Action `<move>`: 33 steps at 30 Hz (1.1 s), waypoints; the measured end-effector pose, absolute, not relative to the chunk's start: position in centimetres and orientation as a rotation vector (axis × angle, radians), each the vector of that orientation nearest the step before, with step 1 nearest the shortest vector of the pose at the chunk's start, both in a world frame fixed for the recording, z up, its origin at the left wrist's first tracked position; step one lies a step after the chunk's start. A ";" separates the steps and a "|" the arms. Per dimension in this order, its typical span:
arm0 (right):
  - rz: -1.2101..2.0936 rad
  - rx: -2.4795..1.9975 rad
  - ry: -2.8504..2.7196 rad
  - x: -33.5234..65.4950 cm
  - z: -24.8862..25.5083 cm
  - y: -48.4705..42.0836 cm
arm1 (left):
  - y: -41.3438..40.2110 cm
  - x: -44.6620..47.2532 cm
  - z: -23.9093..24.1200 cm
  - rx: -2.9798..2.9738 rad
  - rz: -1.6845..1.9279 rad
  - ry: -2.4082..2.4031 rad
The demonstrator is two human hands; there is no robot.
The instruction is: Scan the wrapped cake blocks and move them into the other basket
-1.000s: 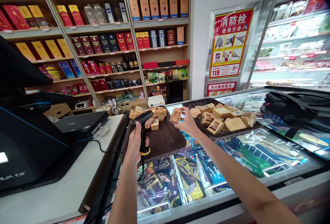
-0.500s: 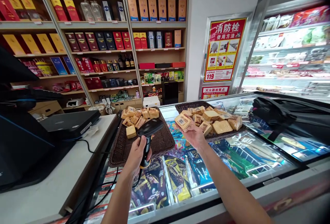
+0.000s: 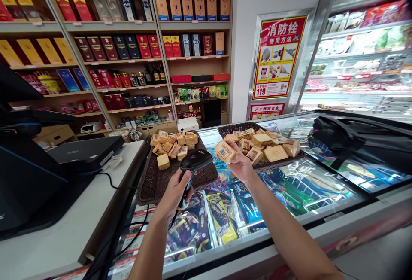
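My left hand (image 3: 175, 192) grips the handle of a black barcode scanner (image 3: 195, 162), whose head points toward a packet. My right hand (image 3: 241, 166) holds up a small tan wrapped packet (image 3: 224, 151) with its barcode side facing the scanner, just to the scanner's right. Behind the scanner a dark wicker tray (image 3: 154, 183) carries a pile of similar tan packets (image 3: 172, 144) at its far end. A second wicker tray (image 3: 230, 129) on the right is heaped with more packets (image 3: 267, 144).
Both trays rest on a glass-topped freezer chest (image 3: 289, 194) full of ice-cream packs. A white counter (image 3: 64, 228) with a black till screen (image 3: 22, 172) and cable lies left. A black bag (image 3: 347, 136) sits on the freezer's right. Shelves of boxed bottles (image 3: 128, 48) line the back wall.
My right hand drew the packet back from the trays and turned its barcode toward the scanner. My left hand moved the scanner right, closer to the packet.
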State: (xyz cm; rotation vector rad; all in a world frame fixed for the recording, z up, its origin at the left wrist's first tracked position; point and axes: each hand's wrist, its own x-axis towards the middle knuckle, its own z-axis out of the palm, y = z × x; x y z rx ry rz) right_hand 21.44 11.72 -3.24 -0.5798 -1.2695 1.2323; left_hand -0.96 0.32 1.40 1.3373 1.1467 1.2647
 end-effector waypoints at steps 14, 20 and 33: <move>0.219 -1.568 -1.522 26.3 2.9 17.8 | 1.4 -3.4 2.7 1.001 1.570 1.145; 0.133 -1.824 -1.923 28.6 3.7 21.2 | 0.9 -3.0 3.2 0.994 1.569 1.115; -0.096 -1.823 -2.065 29.2 4.4 24.2 | 1.8 -3.1 1.7 1.017 1.488 1.083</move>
